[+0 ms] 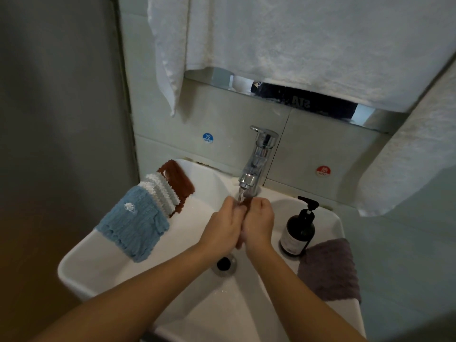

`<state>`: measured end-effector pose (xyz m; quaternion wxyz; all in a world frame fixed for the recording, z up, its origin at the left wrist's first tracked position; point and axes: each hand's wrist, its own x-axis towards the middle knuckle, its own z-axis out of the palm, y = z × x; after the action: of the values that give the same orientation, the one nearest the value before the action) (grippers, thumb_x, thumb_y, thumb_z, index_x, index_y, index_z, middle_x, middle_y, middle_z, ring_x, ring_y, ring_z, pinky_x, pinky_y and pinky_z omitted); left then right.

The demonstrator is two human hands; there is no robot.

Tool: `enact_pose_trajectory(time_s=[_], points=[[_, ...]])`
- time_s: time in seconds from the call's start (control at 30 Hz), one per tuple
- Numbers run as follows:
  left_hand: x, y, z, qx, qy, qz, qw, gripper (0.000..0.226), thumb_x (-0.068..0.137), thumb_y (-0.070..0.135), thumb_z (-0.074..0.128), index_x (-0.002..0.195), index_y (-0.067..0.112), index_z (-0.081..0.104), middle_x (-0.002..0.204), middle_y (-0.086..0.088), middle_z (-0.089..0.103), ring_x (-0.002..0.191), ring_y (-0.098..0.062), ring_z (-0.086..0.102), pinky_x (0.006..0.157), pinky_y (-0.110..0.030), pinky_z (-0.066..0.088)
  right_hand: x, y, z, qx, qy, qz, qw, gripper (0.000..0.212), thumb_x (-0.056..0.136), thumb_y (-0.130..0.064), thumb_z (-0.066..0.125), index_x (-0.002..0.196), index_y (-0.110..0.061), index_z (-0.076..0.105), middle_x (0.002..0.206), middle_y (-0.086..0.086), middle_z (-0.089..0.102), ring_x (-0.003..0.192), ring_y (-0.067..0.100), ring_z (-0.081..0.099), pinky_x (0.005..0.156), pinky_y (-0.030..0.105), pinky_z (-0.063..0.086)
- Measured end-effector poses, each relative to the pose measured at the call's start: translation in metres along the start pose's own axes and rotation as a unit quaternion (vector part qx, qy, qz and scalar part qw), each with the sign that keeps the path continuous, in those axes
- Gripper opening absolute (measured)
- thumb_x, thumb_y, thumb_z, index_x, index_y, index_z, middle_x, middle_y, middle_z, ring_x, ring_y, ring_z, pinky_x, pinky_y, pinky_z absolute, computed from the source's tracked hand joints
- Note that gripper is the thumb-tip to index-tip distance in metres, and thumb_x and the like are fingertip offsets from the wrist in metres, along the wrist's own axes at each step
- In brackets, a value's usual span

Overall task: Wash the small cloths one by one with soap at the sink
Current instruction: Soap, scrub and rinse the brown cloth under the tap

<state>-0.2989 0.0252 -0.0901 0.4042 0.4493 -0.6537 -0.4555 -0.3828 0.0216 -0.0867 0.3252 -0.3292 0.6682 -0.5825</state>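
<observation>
A bathroom: white sink (81,265), chrome tap (256,159), hanging towel (283,40), soap bottle (299,228)

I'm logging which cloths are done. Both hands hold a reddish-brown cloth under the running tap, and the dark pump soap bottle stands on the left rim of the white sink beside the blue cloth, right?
Not quite. The head view shows the dark pump soap bottle on the right rim of the white sink, beside the purple-grey cloth. The rest holds: left hand and right hand hold the reddish-brown cloth under the chrome tap.

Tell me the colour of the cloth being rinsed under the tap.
Reddish brown; the cloth shows between both hands under the running water in the head view.
</observation>
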Motion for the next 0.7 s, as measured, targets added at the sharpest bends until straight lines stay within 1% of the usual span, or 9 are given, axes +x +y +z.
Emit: enact_pose_trajectory(time_s=[0.07,0.13,0.2,0.27,0.37,0.43,0.53,0.6,0.7], points=[[0.004,-0.001,-0.002,-0.002,0.034,-0.003,0.999,0.014,0.104,0.031,0.039,0.099,0.023,0.049,0.077,-0.002,0.065,0.061,-0.014,0.064,0.048,-0.026,0.048,-0.006,0.007,0.004,-0.043,-0.033,0.009,0.998,0.026,0.093,-0.03,0.041,0.08,-0.016,0.06,0.078,0.012,0.067,0.076,0.037,0.067,0.069,0.054,0.058],[0.01,-0.004,-0.009,0.034,0.101,-0.018,0.994,0.011,0.104,0.027,0.039,0.101,0.024,0.049,0.08,0.004,0.063,0.072,-0.012,0.063,0.054,-0.022,0.045,-0.016,0.011,0.003,-0.17,-0.118,0.005,0.978,0.032,0.092,-0.028,0.041,0.075,-0.013,0.062,0.072,0.012,0.068,0.07,0.033,0.067,0.068,0.05,0.058],[0.013,-0.01,-0.013,0.079,0.129,-0.015,0.988,0.014,0.104,0.025,0.037,0.098,0.023,0.05,0.078,0.005,0.062,0.073,-0.012,0.061,0.057,-0.023,0.044,-0.018,0.008,-0.001,-0.201,-0.145,-0.036,0.968,0.032,0.095,-0.024,0.041,0.071,-0.014,0.059,0.069,0.012,0.067,0.065,0.031,0.066,0.063,0.044,0.057],[0.012,-0.009,-0.014,0.101,0.111,0.005,0.989,0.022,0.105,0.027,0.035,0.09,0.024,0.05,0.072,0.003,0.061,0.065,-0.012,0.059,0.055,-0.025,0.044,-0.01,0.003,-0.002,-0.104,-0.115,-0.048,0.987,0.03,0.099,-0.024,0.041,0.076,-0.015,0.057,0.071,0.015,0.064,0.059,0.03,0.061,0.053,0.039,0.053],[0.003,-0.003,-0.003,0.024,0.045,-0.011,0.999,0.026,0.105,0.033,0.034,0.087,0.023,0.051,0.069,-0.001,0.061,0.055,-0.011,0.058,0.048,-0.025,0.046,0.005,0.003,0.002,0.002,-0.027,0.005,1.0,0.021,0.1,-0.026,0.041,0.087,-0.019,0.056,0.085,0.017,0.066,0.067,0.029,0.06,0.059,0.04,0.052],[0.0,-0.001,0.0,-0.014,0.041,-0.023,0.999,0.025,0.105,0.033,0.036,0.089,0.023,0.052,0.072,-0.001,0.063,0.06,-0.011,0.062,0.05,-0.027,0.05,0.003,0.013,0.004,-0.069,-0.049,0.016,0.996,0.022,0.097,-0.029,0.042,0.086,-0.021,0.06,0.081,0.011,0.069,0.068,0.028,0.065,0.062,0.044,0.058],[0.008,-0.005,-0.008,0.055,0.119,0.001,0.991,0.019,0.104,0.026,0.039,0.09,0.022,0.051,0.077,0.004,0.063,0.073,-0.015,0.063,0.064,-0.035,0.052,-0.013,0.017,0.003,-0.196,-0.128,-0.006,0.972,0.031,0.091,-0.029,0.039,0.077,-0.015,0.063,0.066,0.009,0.069,0.065,0.028,0.068,0.064,0.045,0.058],[0.01,-0.005,-0.011,0.077,0.136,0.0,0.988,0.019,0.105,0.027,0.036,0.09,0.023,0.048,0.074,0.004,0.062,0.07,-0.016,0.062,0.061,-0.032,0.05,-0.015,0.014,0.002,-0.168,-0.132,-0.029,0.976,0.03,0.092,-0.03,0.038,0.076,-0.016,0.06,0.071,0.011,0.067,0.068,0.03,0.066,0.065,0.047,0.058],[-0.003,-0.001,0.003,0.055,0.042,-0.019,0.997,0.02,0.105,0.036,0.032,0.098,0.024,0.046,0.077,0.0,0.065,0.066,-0.014,0.066,0.055,-0.03,0.052,-0.002,0.008,0.002,-0.057,-0.023,0.009,0.998,0.032,0.097,-0.028,0.037,0.077,-0.012,0.057,0.076,0.012,0.063,0.073,0.03,0.063,0.069,0.048,0.056]])
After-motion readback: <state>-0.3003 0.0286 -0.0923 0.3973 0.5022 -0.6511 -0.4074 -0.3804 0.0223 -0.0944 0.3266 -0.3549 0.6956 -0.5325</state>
